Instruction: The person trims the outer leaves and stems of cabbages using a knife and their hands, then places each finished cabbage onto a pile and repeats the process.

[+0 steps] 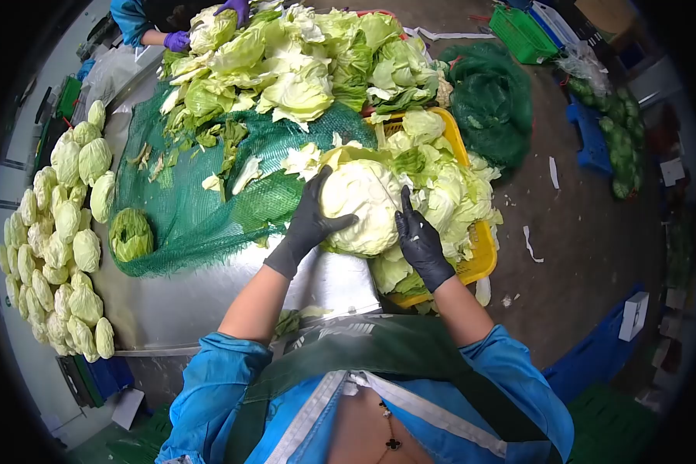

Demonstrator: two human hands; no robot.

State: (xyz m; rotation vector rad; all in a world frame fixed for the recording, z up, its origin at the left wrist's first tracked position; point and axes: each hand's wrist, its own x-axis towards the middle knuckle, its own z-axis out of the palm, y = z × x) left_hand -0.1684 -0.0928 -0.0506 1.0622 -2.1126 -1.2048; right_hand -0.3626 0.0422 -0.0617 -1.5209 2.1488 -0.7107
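Note:
A pale, trimmed cabbage (358, 207) is held up between my two black-gloved hands, over the edge of the metal table. My left hand (315, 224) wraps its left side, thumb across the front. At the right edge, my right hand (420, 241) has its index finger pointing up and its fingertips against the head. A thin line runs over the cabbage by those fingertips; I cannot tell whether it is a blade or a leaf edge. Behind and below the right hand, loose outer leaves (443, 189) fill a yellow crate (483, 251).
Green netting (185, 201) covers much of the metal table (170, 309), with one green cabbage (131, 234) on it. Pale oblong cabbages (58, 240) are stacked at left. A leaf heap (286, 62) lies at the back, where another person's purple-gloved hand (176, 41) works. A green mesh bundle (491, 104) sits right.

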